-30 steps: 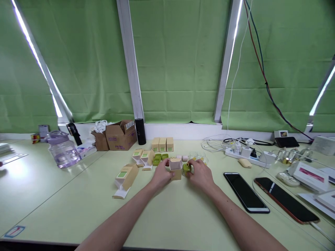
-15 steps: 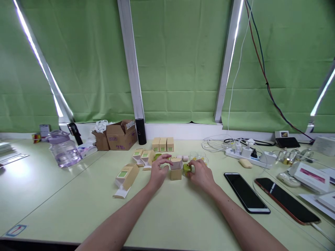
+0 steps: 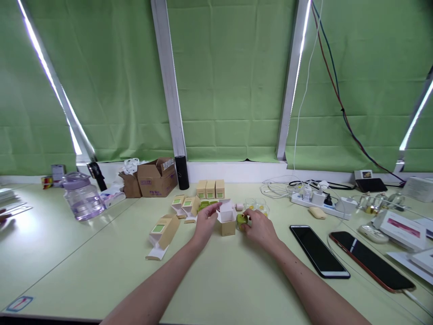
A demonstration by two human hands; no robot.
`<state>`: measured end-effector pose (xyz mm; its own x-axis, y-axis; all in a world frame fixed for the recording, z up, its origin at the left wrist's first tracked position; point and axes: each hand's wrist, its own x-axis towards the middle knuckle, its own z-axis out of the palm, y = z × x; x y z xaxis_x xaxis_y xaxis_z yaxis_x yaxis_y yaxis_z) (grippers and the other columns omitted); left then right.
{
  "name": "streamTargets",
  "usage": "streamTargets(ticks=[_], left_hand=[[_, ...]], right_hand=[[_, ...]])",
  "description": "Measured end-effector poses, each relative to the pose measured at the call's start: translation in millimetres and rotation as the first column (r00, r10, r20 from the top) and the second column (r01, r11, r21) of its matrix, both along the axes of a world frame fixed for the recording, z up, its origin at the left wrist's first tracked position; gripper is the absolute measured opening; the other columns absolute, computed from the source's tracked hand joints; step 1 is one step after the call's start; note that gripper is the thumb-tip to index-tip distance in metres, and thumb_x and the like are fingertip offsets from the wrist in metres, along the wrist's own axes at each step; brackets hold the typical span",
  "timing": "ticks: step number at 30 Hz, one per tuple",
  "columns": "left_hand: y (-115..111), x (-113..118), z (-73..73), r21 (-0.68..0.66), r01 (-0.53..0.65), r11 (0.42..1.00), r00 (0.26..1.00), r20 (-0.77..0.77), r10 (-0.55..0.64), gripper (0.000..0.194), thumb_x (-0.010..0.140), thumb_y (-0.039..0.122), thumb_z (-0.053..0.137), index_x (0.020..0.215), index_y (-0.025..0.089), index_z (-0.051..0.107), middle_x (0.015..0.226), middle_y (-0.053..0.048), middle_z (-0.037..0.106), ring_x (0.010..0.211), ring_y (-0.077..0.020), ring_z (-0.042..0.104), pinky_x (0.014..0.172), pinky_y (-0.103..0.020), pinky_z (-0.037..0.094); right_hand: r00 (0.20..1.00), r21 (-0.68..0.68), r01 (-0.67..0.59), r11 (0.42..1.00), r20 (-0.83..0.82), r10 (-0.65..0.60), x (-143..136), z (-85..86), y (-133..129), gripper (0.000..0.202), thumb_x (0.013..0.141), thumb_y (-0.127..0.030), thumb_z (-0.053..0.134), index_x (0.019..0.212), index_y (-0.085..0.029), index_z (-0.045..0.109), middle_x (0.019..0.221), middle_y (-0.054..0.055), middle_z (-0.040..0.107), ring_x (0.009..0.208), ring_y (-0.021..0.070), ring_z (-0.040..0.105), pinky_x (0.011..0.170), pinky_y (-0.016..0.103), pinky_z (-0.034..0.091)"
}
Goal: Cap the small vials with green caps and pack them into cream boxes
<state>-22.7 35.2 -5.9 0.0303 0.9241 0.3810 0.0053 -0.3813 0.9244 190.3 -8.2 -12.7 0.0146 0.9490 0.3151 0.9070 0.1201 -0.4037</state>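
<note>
A small kraft-coloured box (image 3: pixel 228 228) stands upright in front of me, its white inner flaps spread at the top. At its left side my left hand (image 3: pixel 204 223) has thumb and fingers closed on a flap. My right hand (image 3: pixel 257 225) grips a small round green object (image 3: pixel 241 220), just right of the box; its exact kind is unclear. Behind that hand lies a clear plastic tray (image 3: pixel 262 201) with round cups and yellow bits. Green pieces (image 3: pixel 204 205) sit behind my left fingers. Opened kraft boxes (image 3: pixel 168 229) lie to the left.
Several closed kraft boxes (image 3: pixel 210 189) stand in a row behind. Further left are a cardboard carton (image 3: pixel 156 180), a black cylinder (image 3: pixel 181 174) and a purple jug (image 3: pixel 83 201). Phones (image 3: pixel 320 250) and a power strip (image 3: pixel 318 205) lie right. Another person's hand (image 3: pixel 4 215) shows at the left edge.
The box's top flaps have opened wider, showing the white inside. My left fingers have come down to its flap. The green object stays in my right hand. Another person's hand has appeared far left.
</note>
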Motion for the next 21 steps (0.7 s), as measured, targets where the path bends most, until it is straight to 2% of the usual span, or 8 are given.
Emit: streamTargets(ticks=[3, 7, 13, 18, 21], left_hand=[[3, 0, -2.2, -0.087, 0.03, 0.996, 0.999, 0.04, -0.027, 0.049, 0.06, 0.015, 0.056, 0.104, 0.015, 0.079, 0.095, -0.008, 0.079, 0.094, -0.0243, 0.071, 0.084, -0.035, 0.055], [4, 0, -4.5, -0.14, 0.059, 0.988, 0.997, 0.048, -0.053, 0.055, 0.056, 0.014, 0.053, 0.104, 0.015, 0.078, 0.09, -0.008, 0.077, 0.082, -0.0205, 0.068, 0.069, -0.028, 0.05], [8, 0, -7.1, -0.152, 0.061, 0.987, 0.997, 0.053, -0.054, 0.057, 0.053, 0.015, 0.055, 0.104, 0.014, 0.078, 0.088, -0.008, 0.077, 0.073, -0.0182, 0.066, 0.06, -0.025, 0.044], [5, 0, -4.9, -0.146, 0.108, 0.983, 0.993, 0.067, -0.099, 0.054, 0.054, 0.017, 0.056, 0.103, 0.014, 0.079, 0.087, -0.009, 0.078, 0.071, -0.0194, 0.067, 0.059, -0.026, 0.044], [1, 1, -3.2, -0.135, 0.126, 0.983, 0.992, 0.02, -0.124, 0.053, 0.055, 0.019, 0.056, 0.103, 0.015, 0.079, 0.089, -0.009, 0.077, 0.075, -0.0196, 0.066, 0.06, -0.026, 0.044]], right_hand=[[1.0, 0.006, -0.022, 1.0, -0.017, 0.022, 0, -1.2, 1, 0.026, 0.083, -0.019, 0.067, 0.109, -0.023, 0.066, 0.104, 0.008, 0.071, 0.096, 0.025, 0.066, 0.073, 0.03, 0.04], [0.998, 0.018, -0.053, 0.998, -0.04, 0.054, 0, -2.3, 2, 0.026, 0.083, -0.016, 0.065, 0.108, -0.022, 0.064, 0.102, 0.007, 0.072, 0.092, 0.0237, 0.066, 0.072, 0.029, 0.039], [0.986, 0.056, -0.073, 0.996, -0.148, 0.08, 1, -2.8, 3, 0.027, 0.084, -0.017, 0.064, 0.111, -0.023, 0.061, 0.102, 0.005, 0.072, 0.089, 0.0217, 0.066, 0.073, 0.029, 0.041], [0.93, 0.268, 0.021, 0.963, -0.359, 0.08, 5, 4.4, 4, 0.024, 0.089, -0.029, 0.061, 0.113, -0.024, 0.058, 0.102, 0.005, 0.071, 0.091, 0.0239, 0.064, 0.083, 0.036, 0.046], [0.825, 0.41, 0.046, 0.911, -0.529, 0.197, 4, 10.2, 1, 0.032, 0.092, -0.037, 0.059, 0.121, -0.023, 0.055, 0.112, 0.007, 0.069, 0.096, 0.0248, 0.064, 0.087, 0.04, 0.049]])
